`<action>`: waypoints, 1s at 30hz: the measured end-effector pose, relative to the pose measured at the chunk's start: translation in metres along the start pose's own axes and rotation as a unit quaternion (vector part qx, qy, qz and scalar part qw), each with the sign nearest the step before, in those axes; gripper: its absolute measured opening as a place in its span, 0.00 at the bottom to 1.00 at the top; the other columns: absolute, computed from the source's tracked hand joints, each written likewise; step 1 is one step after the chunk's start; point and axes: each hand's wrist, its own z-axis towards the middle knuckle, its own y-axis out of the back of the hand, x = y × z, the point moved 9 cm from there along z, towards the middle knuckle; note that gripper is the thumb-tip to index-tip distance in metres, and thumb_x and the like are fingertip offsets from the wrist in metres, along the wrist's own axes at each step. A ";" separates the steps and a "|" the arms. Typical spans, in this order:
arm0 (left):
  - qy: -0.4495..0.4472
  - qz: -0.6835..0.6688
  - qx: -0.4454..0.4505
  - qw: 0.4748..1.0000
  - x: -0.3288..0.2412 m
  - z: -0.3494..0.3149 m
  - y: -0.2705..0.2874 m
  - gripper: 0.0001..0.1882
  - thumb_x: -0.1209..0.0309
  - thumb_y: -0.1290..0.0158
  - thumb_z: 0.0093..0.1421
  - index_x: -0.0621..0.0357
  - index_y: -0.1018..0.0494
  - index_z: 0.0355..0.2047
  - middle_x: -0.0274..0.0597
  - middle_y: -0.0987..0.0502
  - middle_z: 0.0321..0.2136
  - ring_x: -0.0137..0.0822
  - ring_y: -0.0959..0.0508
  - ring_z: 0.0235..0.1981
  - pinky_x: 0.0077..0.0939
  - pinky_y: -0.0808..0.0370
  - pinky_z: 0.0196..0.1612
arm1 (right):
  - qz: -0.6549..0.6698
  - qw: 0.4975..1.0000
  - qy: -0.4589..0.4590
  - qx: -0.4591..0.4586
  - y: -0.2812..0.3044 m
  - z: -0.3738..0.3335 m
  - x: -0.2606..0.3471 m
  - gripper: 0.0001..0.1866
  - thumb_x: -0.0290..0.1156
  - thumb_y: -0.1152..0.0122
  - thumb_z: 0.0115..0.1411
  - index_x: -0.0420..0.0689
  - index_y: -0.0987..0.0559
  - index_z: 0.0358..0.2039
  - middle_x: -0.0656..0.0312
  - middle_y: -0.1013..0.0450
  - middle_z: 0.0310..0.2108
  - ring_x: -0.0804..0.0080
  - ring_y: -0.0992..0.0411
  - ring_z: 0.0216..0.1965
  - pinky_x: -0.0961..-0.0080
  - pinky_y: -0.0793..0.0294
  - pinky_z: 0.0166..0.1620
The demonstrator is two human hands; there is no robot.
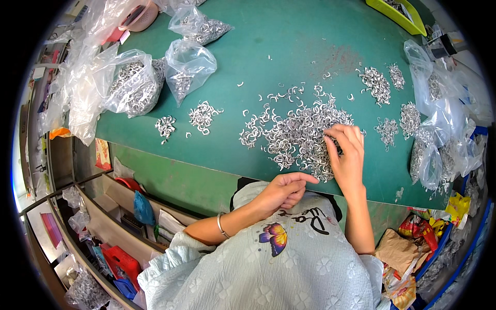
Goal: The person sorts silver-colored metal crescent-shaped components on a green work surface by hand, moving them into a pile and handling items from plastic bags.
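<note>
A wide pile of small silvery curved metal pieces (297, 129) lies on the green tabletop near its front edge. My right hand (349, 155) is over the pile's right side, thumb and forefinger tips close together among the pieces; anything between them is too small to make out. At the pile's near edge is my left hand (284, 194), its forefinger stretched toward the pieces. The other left fingers are curled in, and what they may hold is hidden. Smaller heaps sit to the left (205, 117) and to the right (375, 85) of the main pile.
Clear plastic bags of metal pieces stand at the left (135, 85) and right (439, 134) of the green table (248, 57). A yellow-green tray (398, 15) is at the far right. Below left are open drawers (124, 196); packages (413, 232) lie below right.
</note>
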 end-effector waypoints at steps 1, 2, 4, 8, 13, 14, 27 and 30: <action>0.001 -0.001 0.002 1.000 0.000 0.000 -0.001 0.15 0.70 0.61 0.69 0.60 0.30 0.51 0.22 0.46 0.16 0.16 0.52 0.15 0.14 0.54 0.16 | -0.005 1.000 0.007 -0.012 -0.005 0.004 -0.001 0.08 0.23 0.35 0.50 0.42 0.21 0.33 0.62 0.28 0.36 0.63 0.32 0.40 0.67 0.37 0.44; 0.000 -0.001 0.002 1.000 0.000 0.000 0.000 0.15 0.70 0.61 0.70 0.60 0.30 0.51 0.22 0.46 0.16 0.16 0.52 0.15 0.14 0.54 0.16 | -0.029 1.000 0.005 -0.009 -0.009 0.008 -0.001 0.08 0.24 0.35 0.50 0.43 0.21 0.33 0.62 0.28 0.36 0.63 0.33 0.41 0.67 0.37 0.45; 0.000 -0.003 0.003 1.000 0.000 0.000 0.001 0.15 0.70 0.61 0.70 0.60 0.30 0.51 0.22 0.46 0.16 0.16 0.52 0.15 0.14 0.54 0.16 | -0.077 0.997 0.001 -0.004 -0.016 0.011 -0.001 0.09 0.25 0.34 0.49 0.43 0.21 0.33 0.63 0.29 0.37 0.63 0.33 0.41 0.67 0.39 0.46; -0.003 0.004 -0.001 1.000 -0.001 0.000 0.002 0.15 0.70 0.61 0.70 0.61 0.30 0.51 0.21 0.47 0.16 0.16 0.51 0.15 0.15 0.55 0.16 | -0.098 0.995 0.009 -0.013 -0.020 0.012 -0.002 0.09 0.26 0.34 0.49 0.44 0.21 0.32 0.64 0.29 0.37 0.64 0.34 0.42 0.64 0.41 0.47; -0.002 -0.005 0.008 1.000 0.000 0.002 0.001 0.14 0.70 0.60 0.69 0.60 0.29 0.50 0.22 0.45 0.16 0.16 0.51 0.15 0.14 0.54 0.16 | -0.106 0.994 0.018 -0.004 -0.021 0.014 0.003 0.06 0.25 0.35 0.50 0.44 0.23 0.30 0.64 0.29 0.35 0.64 0.34 0.42 0.64 0.41 0.47; -0.003 -0.006 0.008 1.000 0.000 0.002 0.002 0.14 0.70 0.60 0.69 0.60 0.29 0.50 0.22 0.45 0.16 0.16 0.51 0.15 0.14 0.54 0.17 | -0.105 0.994 0.021 -0.004 -0.021 0.015 0.004 0.06 0.24 0.36 0.51 0.44 0.24 0.29 0.63 0.29 0.35 0.64 0.34 0.42 0.64 0.41 0.48; -0.013 0.003 0.004 1.000 -0.005 0.002 0.002 0.14 0.71 0.60 0.69 0.61 0.30 0.50 0.22 0.45 0.17 0.16 0.50 0.16 0.14 0.53 0.17 | -0.135 0.991 0.023 0.001 -0.021 0.015 0.005 0.06 0.27 0.37 0.51 0.43 0.22 0.32 0.62 0.29 0.34 0.63 0.34 0.42 0.59 0.41 0.50; -0.017 0.003 0.007 1.000 -0.002 0.003 0.003 0.14 0.71 0.60 0.69 0.62 0.31 0.50 0.23 0.45 0.17 0.17 0.50 0.16 0.14 0.53 0.17 | -0.167 0.986 0.026 0.011 -0.023 0.017 0.007 0.05 0.27 0.38 0.52 0.44 0.22 0.30 0.62 0.29 0.34 0.63 0.34 0.42 0.57 0.42 0.50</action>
